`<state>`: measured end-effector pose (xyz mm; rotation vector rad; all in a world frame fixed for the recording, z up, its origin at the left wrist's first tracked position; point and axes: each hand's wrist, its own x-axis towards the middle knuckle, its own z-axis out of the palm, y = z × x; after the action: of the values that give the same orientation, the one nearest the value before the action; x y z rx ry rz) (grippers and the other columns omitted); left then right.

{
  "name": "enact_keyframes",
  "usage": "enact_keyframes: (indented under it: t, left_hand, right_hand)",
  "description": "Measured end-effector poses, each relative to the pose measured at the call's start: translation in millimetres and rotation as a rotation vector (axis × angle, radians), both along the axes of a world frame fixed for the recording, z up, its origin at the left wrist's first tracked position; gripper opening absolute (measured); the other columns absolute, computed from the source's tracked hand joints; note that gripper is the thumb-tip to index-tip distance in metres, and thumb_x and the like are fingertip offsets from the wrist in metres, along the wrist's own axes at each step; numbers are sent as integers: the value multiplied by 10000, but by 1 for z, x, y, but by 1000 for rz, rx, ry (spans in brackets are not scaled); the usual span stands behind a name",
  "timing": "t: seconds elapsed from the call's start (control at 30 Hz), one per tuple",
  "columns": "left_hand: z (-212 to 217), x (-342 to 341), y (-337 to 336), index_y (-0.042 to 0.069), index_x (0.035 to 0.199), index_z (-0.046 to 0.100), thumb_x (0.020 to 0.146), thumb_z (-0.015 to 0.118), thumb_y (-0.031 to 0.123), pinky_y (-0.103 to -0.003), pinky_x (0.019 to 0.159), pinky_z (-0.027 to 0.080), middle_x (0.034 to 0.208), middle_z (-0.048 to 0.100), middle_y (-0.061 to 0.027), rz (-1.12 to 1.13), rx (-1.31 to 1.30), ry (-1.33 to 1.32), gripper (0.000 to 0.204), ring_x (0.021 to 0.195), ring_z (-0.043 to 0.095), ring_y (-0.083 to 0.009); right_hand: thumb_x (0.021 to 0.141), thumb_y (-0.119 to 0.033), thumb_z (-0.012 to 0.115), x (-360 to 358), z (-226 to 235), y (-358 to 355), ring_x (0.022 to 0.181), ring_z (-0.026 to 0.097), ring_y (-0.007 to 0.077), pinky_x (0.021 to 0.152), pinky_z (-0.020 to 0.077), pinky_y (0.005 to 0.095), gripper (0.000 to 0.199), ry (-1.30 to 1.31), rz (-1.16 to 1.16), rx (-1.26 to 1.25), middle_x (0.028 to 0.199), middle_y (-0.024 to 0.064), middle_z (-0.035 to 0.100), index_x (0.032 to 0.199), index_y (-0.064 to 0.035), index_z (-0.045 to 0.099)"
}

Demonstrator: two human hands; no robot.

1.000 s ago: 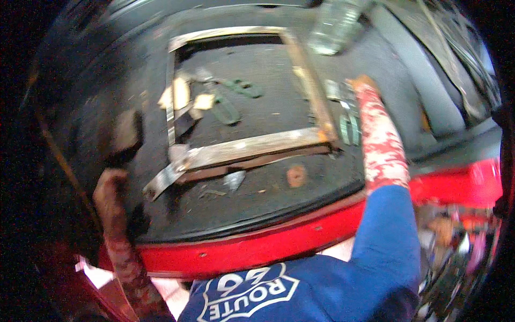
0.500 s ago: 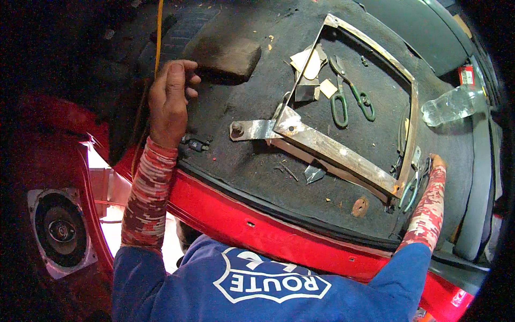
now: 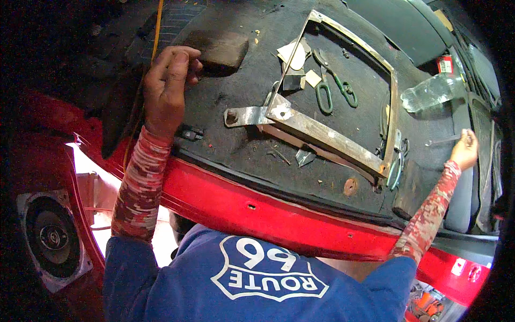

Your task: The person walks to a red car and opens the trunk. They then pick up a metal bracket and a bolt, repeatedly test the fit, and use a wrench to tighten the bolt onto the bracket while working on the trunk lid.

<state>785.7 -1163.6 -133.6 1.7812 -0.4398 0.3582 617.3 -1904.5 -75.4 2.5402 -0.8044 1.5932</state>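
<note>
A slim metal wrench (image 3: 444,141) sticks out leftward from the closed fingers of my right hand (image 3: 465,150), above the right side of the dark carpet. My left hand (image 3: 167,88) is raised at the left with its fingers curled in and the thumb on top; whatever it may hold is hidden. Between my hands lies a worn metal frame (image 3: 332,138), roughly four-sided, with a bracket arm (image 3: 247,116) reaching left from its corner. Inside the frame rest green-handled snips (image 3: 335,80). Pliers (image 3: 398,165) lie by its near right corner.
A wooden block (image 3: 217,52) sits beyond my left hand, and another block (image 3: 409,188) is near my right forearm. Paper scraps (image 3: 292,56) lie by the frame. A clear plastic bottle (image 3: 429,92) is at the right. The red body edge (image 3: 268,214) runs in front of me.
My right hand has moved away from the pliers, up and to the right, and the wrench now shows in it. The left hand stays curled in nearly the same place. The view has shifted slightly.
</note>
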Motion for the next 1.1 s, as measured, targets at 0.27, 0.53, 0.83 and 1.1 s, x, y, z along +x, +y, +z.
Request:
enact_keyframes:
  t: [0.27, 0.53, 0.83, 1.1]
  left_hand:
    - [50, -23, -34, -4, 1099, 706, 1108, 449, 454, -273, 735, 521, 897, 713, -53, -845, 134, 416, 525, 748, 654, -128]
    - [79, -35, -67, 38, 1300, 560, 1114, 418, 405, -400, 911, 581, 1125, 716, -137, -866, -942, 752, 435, 1024, 714, -262]
    - [58, 6, 20, 3, 1125, 680, 1082, 525, 339, -352, 689, 520, 837, 658, -56, -409, 433, 294, 373, 729, 626, -196]
    - [19, -16, 34, -13, 1048, 742, 941, 683, 219, -456, 796, 549, 961, 733, -234, -431, 715, 163, 262, 917, 716, -409]
  right_hand:
    - [932, 0, 746, 2, 91, 358, 846, 753, 228, 773, 626, 279, 153, -329, 730, 37, 1067, 190, 740, 1045, 92, 699]
    - [853, 53, 801, 54, 35, 494, 1022, 725, 317, 906, 603, 423, 319, -116, 1575, -18, 1105, 224, 690, 1060, -22, 569]
    - [739, -413, 905, 90, -60, 453, 1122, 665, 346, 981, 517, 432, 801, 675, 1159, 91, 1227, 179, 663, 1362, -47, 559]
    - [769, -333, 881, 102, -95, 465, 1151, 643, 402, 969, 531, 466, 737, 887, 1116, 183, 1285, 193, 599, 1431, -215, 579]
